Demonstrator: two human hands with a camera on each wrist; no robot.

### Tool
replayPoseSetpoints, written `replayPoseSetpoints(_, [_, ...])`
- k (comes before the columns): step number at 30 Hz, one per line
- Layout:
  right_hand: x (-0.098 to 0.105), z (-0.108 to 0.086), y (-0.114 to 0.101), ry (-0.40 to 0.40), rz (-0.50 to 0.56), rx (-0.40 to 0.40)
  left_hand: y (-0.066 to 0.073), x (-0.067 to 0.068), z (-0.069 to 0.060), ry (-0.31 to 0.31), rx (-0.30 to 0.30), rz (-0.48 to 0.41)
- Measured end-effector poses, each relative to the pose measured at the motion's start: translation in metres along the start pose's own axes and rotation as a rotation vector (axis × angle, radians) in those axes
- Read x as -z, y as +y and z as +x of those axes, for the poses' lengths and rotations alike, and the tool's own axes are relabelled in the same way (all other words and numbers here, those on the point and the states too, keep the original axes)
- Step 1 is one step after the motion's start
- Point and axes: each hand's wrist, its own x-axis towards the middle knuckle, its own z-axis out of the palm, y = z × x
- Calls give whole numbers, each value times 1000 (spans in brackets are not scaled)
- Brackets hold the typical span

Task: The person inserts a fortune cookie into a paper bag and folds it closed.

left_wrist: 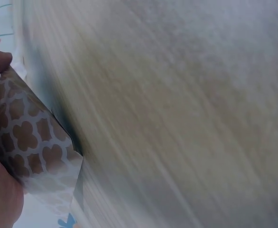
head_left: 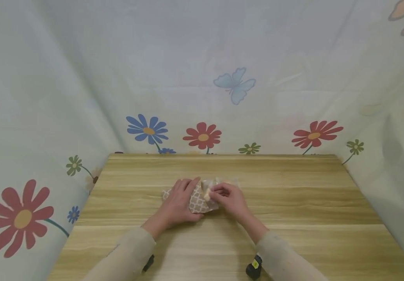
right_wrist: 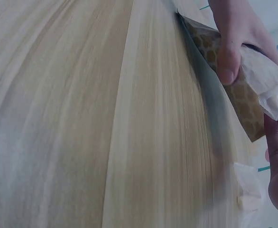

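Observation:
A brown paper bag with a white lattice pattern [head_left: 199,203] lies on the wooden table, its mouth facing right. My left hand [head_left: 178,201] grips it, thumb along the near side and fingers over the top. At the mouth, my right hand [head_left: 231,199] pinches a small pale piece in a whitish clear wrapper [right_wrist: 274,102]. I cannot tell what is inside that wrapper. In the right wrist view, another clear packet with something pale in it [right_wrist: 248,194] rests on the table beyond the right hand. Only the bag's closed end [left_wrist: 39,142] shows in the left wrist view.
The wooden table [head_left: 293,195] runs back to a pale cloth backdrop [head_left: 194,58] printed with flowers and a butterfly. More of this cloth hangs at both sides. Black wrist devices [head_left: 254,267] sit at both sleeves.

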Motion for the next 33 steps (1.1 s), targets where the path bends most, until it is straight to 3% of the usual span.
replayPoseSetpoints(12, [5, 3, -12, -31, -26, -15, 4, 0, 3, -1, -4, 15])
replayPoseSetpoints(24, [3, 6, -24, -78, -102, 22, 6, 0, 4, 24, -14, -2])
replayPoseSetpoints(33, [24, 5, -32, -23, -98, 62, 8, 1, 4, 66, 15, -81])
